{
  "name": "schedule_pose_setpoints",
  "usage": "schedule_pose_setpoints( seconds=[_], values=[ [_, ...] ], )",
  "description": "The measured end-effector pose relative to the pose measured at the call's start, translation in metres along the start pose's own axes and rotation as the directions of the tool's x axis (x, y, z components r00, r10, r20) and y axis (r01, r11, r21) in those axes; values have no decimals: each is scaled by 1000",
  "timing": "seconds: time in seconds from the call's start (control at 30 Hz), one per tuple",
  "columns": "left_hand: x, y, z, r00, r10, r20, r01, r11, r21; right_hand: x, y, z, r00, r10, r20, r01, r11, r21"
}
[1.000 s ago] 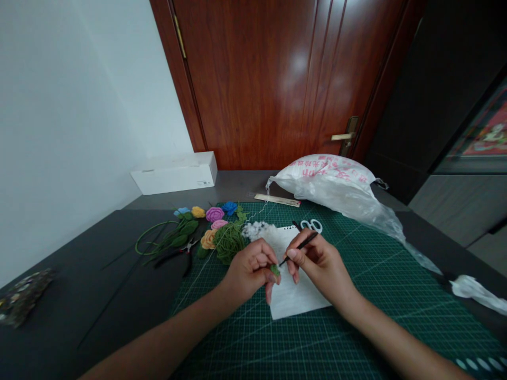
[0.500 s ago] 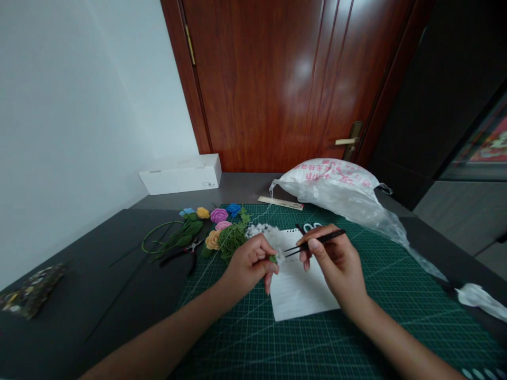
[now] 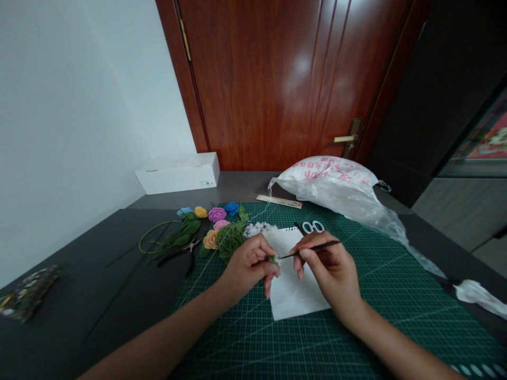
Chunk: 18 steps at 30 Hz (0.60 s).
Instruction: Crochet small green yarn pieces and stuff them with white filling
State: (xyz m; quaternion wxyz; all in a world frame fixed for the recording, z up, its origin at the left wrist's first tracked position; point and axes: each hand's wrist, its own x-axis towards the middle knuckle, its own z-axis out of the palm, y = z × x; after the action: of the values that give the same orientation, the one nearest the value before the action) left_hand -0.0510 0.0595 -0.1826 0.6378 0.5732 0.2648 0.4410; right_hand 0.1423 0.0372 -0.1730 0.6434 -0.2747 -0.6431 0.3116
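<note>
My left hand pinches a small green piece with some white fluff at its edge; its exact kind is too small to make out. Black tweezers lie in the closed fingers of my right hand, their tips reaching the green piece. Both hands are above a sheet of lined paper on the green cutting mat. White stuffing shows just behind my fingers. A bundle of green yarn is left of my left hand.
Crocheted flowers and black-handled pliers lie to the left. Scissors with white handles rest behind my right hand. Farther back are a ruler, a white plastic bag and a white box. A patterned packet sits far left.
My right hand has moved left, bringing the tweezer tips from just right of the green piece onto it. The tweezer tips look closer together. My left hand has barely moved.
</note>
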Motion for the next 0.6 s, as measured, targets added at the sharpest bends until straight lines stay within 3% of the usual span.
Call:
schedule_pose_setpoints(
  seconds=[0.3, 0.5, 0.6],
  values=[
    [1, -6, -1, 999, 17, 33, -16, 1000, -23, 0, 1, 3, 996, 80, -35, -80, 997, 4],
    [-2, -5, 2, 999, -43, 27, 43, 999, -1, 2, 8, 4, 970, 225, 94, -238, 957, 168],
    [-3, -4, 4, 997, -70, 40, 71, 997, -6, 0, 11, 7, 962, 235, 138, -259, 947, 192]
  ],
)
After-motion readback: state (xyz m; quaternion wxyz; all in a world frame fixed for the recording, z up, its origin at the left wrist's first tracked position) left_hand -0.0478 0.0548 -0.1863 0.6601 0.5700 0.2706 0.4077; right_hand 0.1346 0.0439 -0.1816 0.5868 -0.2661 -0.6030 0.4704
